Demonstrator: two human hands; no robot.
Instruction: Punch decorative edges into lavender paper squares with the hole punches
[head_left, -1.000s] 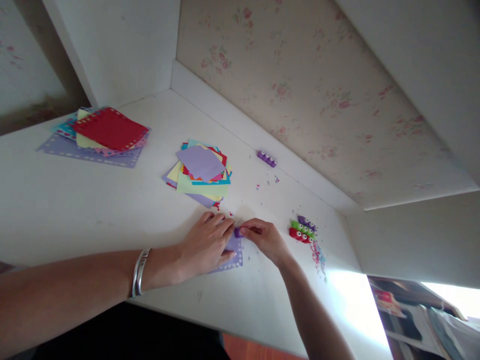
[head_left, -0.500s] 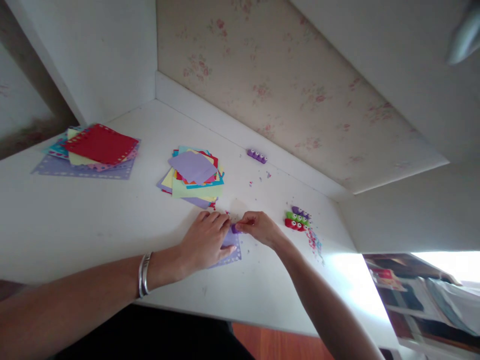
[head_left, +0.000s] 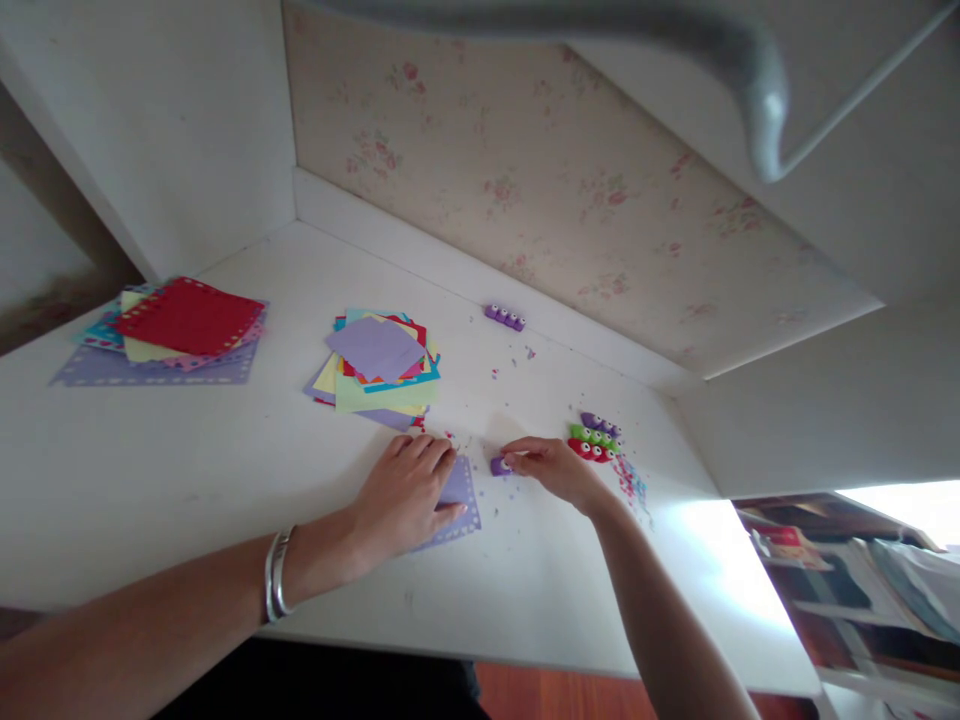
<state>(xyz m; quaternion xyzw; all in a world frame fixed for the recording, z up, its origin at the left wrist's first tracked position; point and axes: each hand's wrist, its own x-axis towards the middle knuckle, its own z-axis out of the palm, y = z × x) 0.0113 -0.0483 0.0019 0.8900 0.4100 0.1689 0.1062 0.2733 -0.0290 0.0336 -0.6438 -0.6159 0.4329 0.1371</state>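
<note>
My left hand (head_left: 405,497) lies flat on a lavender sheet of paper (head_left: 461,492), its thumb apart from the fingers. Small holes run along the sheet's right and lower edges; the rest is under the hand. Just right of the sheet, my right hand (head_left: 551,468) pinches a small purple paper punch (head_left: 499,466), which is apart from the paper. Tiny punched bits are scattered around it. Further right stand a purple punch (head_left: 598,421), a green punch (head_left: 595,436) and a red punch (head_left: 591,451), side by side.
A pile of coloured paper (head_left: 376,350) lies behind my left hand. At far left is a stack of edge-punched sheets (head_left: 195,317), red on top. Another purple punch (head_left: 505,317) stands near the back wall. Colourful paper bits (head_left: 628,478) lie at right on the white table (head_left: 300,480).
My right hand has moved right, carrying the purple punch off the edge of the lavender sheet. My left hand stays on the sheet. The camera view has shifted slightly.
</note>
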